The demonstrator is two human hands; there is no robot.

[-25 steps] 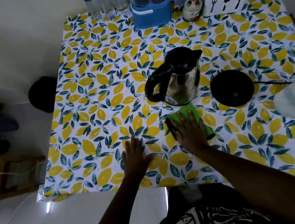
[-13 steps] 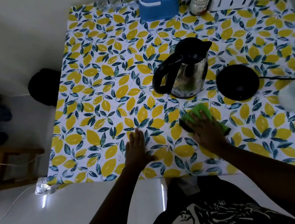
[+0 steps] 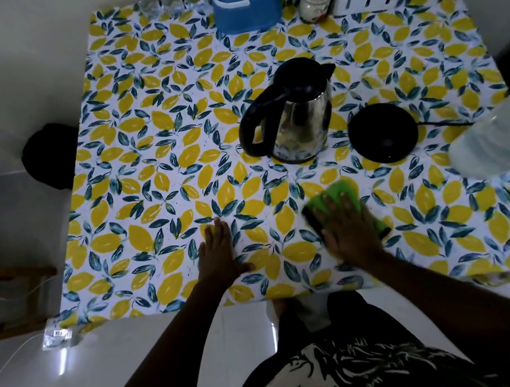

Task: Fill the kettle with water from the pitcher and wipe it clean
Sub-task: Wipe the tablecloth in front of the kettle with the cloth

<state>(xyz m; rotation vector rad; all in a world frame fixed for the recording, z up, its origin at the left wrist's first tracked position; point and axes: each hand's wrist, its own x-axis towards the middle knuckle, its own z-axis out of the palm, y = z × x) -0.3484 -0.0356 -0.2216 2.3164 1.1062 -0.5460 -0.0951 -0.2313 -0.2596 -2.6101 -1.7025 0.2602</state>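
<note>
Right hand (image 3: 349,231) flat, fingers spread, pressing green cloth (image 3: 344,193) on table (image 3: 143,178). Left hand (image 3: 219,253) flat, open, empty. Kettle (image 3: 297,118) upright behind cloth, beside base (image 3: 383,133). Pitcher (image 3: 503,131), probably, blurred at right edge.

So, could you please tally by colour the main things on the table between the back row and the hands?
Black and steel: 1, the kettle
Black: 1, the kettle base
Green: 1, the cloth under the right hand
Translucent white: 1, the pitcher at the right edge
Total: 4
</note>
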